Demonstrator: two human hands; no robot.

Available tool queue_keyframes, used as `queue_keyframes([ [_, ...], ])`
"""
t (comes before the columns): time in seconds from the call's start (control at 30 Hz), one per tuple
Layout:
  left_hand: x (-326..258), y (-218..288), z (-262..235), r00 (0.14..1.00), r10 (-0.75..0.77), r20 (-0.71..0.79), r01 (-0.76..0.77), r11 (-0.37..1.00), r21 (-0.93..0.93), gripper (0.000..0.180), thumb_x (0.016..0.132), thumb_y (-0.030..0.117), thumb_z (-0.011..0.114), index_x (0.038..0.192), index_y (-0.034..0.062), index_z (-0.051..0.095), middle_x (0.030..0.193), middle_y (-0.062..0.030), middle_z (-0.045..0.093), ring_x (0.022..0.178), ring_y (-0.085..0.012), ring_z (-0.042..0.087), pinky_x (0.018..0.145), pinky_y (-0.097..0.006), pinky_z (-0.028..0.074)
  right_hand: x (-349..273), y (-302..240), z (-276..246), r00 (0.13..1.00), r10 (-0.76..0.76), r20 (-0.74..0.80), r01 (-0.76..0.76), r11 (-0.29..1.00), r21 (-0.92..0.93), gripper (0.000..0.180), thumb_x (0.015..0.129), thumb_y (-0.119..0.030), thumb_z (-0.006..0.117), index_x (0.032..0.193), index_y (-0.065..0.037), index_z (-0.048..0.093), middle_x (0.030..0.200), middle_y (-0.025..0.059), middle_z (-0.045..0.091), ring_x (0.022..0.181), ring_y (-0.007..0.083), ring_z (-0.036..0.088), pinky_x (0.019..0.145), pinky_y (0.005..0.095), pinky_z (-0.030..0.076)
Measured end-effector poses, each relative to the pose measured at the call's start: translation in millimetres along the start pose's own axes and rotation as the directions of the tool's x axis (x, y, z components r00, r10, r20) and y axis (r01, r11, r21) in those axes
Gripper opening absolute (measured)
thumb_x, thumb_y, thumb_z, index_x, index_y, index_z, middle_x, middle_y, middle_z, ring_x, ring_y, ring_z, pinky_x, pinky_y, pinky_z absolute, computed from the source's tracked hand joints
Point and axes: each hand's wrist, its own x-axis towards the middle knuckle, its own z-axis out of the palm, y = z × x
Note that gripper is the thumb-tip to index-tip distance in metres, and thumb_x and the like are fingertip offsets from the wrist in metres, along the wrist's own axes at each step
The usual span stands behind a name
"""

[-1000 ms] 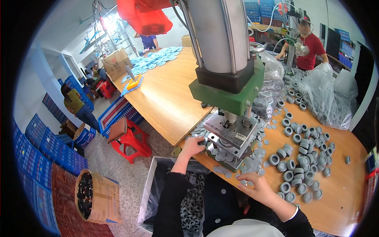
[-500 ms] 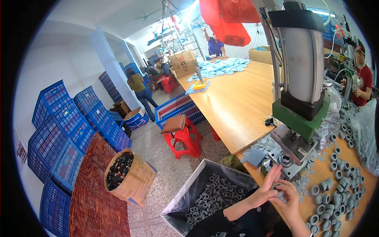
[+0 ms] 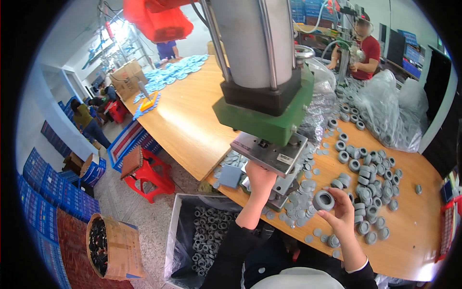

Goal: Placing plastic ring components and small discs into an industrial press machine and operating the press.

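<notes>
Lower centre of frame: both forearms enter from the bottom edge, hands well apart.

Right hand (image 3: 342, 212), lower right of centre: fingers closed around one grey ring (image 3: 324, 200), held up just above the table (image 3: 183, 120). The ring sits between fingertips and thumb, open face toward the camera.

Left hand (image 3: 260, 179), centre: reaches up under the press (image 3: 262, 86), at the steel plate (image 3: 269, 153). Its fingertips are hidden by the plate, so whether it grips anything cannot be told.

Around the hands: flat grey discs (image 3: 301, 195) lie scattered at the press base; a loose heap of rings (image 3: 368, 178) spreads to the right of centre. Below the table edge, lower centre, a lined bin (image 3: 174, 241) holds more rings.

Judgement on the step: a part appears to be going to the press. To do it well, the ring should likely be seated flat and centred under the plate, and both hands should be clear of it before any stroke; a tilted ring would probably jam or deform.

Middle distance, left: red stool (image 3: 144, 171), basket (image 3: 113, 248) of dark parts, blue crates (image 3: 57, 192).

Far, upper right: a person in a red shirt (image 3: 368, 50) works beside plastic bags (image 3: 385, 106).
</notes>
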Motion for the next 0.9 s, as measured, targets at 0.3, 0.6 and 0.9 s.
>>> queue_keyframes([
  [0.3, -105.5, -61.1, -75.1, 0.812, -0.051, -0.582, 0.120, 0.989, 0.081, 0.034, 0.074, 0.005, 0.074, 0.103, -0.0015, 0.058, 0.099, -0.0095, 0.062, 0.091, -0.0179, 0.057, 0.084, -0.031, 0.045, 54.0, 13.4, 87.0, 0.977, -0.193, 0.094, 0.215, 0.865, -0.453, 0.050, 0.072, -0.011, 0.077, 0.115, 0.002, 0.053, 0.101, 0.0172, 0.063, 0.088, 0.0235, 0.064, 0.074, 0.0327, 0.051],
  [0.6, -145.5, -135.1, -175.9, 0.927, -0.001, -0.374, 0.279, 0.668, 0.690, 0.055, 0.079, 0.021, 0.069, 0.124, -0.0020, 0.048, 0.127, -0.0194, 0.048, 0.125, -0.0389, 0.038, 0.103, -0.046, 0.031, 95.3, 16.6, 120.8, 0.947, -0.281, 0.158, 0.323, 0.828, -0.459, 0.027, 0.069, -0.010, 0.075, 0.092, -0.001, 0.064, 0.082, 0.0179, 0.065, 0.073, 0.0338, 0.063, 0.063, 0.0381, 0.050],
  [0.9, -13.2, -164.1, -113.7, 0.981, 0.047, 0.190, -0.173, 0.663, 0.729, 0.034, 0.087, 0.015, 0.054, 0.120, 0.0064, 0.058, 0.129, -0.0153, 0.052, 0.123, -0.0377, 0.044, 0.102, -0.043, 0.036, 49.8, 5.5, 90.2, 0.970, -0.224, 0.094, 0.243, 0.868, -0.433, 0.053, 0.073, -0.019, 0.076, 0.116, 0.000, 0.052, 0.117, 0.0203, 0.057, 0.106, 0.0370, 0.056, 0.086, 0.0402, 0.047],
])
